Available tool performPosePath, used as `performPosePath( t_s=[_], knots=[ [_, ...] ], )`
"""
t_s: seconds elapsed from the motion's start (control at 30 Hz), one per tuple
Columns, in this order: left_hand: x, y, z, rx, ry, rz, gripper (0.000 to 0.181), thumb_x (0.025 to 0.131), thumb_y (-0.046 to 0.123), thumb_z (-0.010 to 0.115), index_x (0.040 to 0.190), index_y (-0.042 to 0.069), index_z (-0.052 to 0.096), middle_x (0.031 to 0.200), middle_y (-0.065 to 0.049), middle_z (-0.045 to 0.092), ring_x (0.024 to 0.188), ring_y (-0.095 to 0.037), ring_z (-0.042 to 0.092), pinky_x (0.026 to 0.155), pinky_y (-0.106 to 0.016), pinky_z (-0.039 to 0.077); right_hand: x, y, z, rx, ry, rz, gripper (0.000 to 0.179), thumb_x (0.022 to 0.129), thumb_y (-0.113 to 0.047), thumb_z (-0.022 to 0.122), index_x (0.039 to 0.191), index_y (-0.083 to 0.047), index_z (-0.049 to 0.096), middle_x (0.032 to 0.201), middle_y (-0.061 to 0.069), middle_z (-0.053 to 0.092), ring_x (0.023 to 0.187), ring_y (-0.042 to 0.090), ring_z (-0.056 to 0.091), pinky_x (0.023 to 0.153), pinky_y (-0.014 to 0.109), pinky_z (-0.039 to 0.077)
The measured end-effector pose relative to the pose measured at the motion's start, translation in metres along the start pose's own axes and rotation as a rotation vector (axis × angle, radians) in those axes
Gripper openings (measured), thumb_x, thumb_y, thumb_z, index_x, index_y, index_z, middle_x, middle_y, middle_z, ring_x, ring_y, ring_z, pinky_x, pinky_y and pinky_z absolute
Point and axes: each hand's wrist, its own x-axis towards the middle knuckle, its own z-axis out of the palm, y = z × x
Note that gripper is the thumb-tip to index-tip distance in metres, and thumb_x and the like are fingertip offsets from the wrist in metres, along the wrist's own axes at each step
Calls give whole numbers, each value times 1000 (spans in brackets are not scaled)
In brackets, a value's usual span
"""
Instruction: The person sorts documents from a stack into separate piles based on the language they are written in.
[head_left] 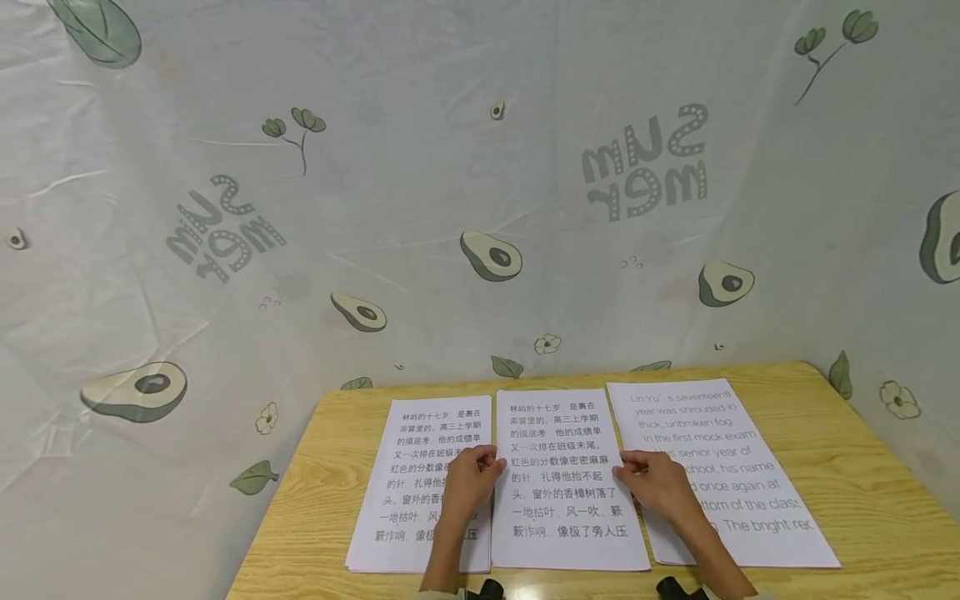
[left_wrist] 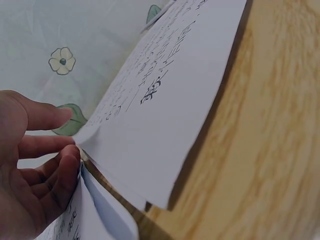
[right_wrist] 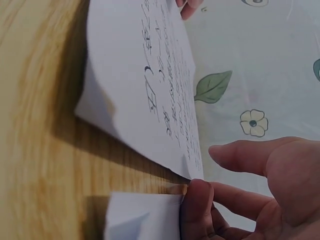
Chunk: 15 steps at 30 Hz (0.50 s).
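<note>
Three stacks of printed white paper lie side by side in the head view. The left stack (head_left: 375,546) and middle stack (head_left: 555,508) carry Chinese characters; the right stack (head_left: 780,546) has English text. My left hand (head_left: 467,482) is at the middle stack's left edge, its forearm over the left stack. In the left wrist view its index finger touches a lifted sheet (left_wrist: 150,150), the thumb apart. At the opposite edge is my right hand (head_left: 660,483), over the right stack. Its bent fingers (right_wrist: 197,197) touch the sheet's edge from below, the thumb raised off the paper.
A light wooden table (head_left: 885,500) carries the stacks. Behind it hangs a pale curtain (head_left: 420,167) printed with avocados, leaves and mirrored lettering. Dark wrist-camera parts (head_left: 491,588) show at the bottom edge.
</note>
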Motion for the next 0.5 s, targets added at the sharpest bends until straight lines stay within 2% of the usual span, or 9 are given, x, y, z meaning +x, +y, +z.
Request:
performPosePath(
  t_s=[0.13,0.37,0.5],
  knots=[
    [-1,1,-1,-4,0,1,37,95,20,79,127,1,77,94,-1,68,81,-13,59,63,-21,49,1,0,-1,0,-2,-6,48,96,-17,73,134,12,67,103,14,77,63,14,68,55,27,54],
    [-3,6,-3,-22,-1,8,35,96,20,78,127,3,77,98,-1,68,86,-13,62,67,-21,52,1,-1,-2,-44,17,-38,46,95,-18,75,132,7,70,107,11,77,90,21,73,66,26,52],
    [-4,8,-4,-30,1,25,33,96,19,78,126,4,77,100,-1,69,87,-13,64,67,-22,54,1,-2,-3,-44,31,-44,44,94,-19,77,132,4,72,107,9,77,96,24,74,72,28,50]
  ],
)
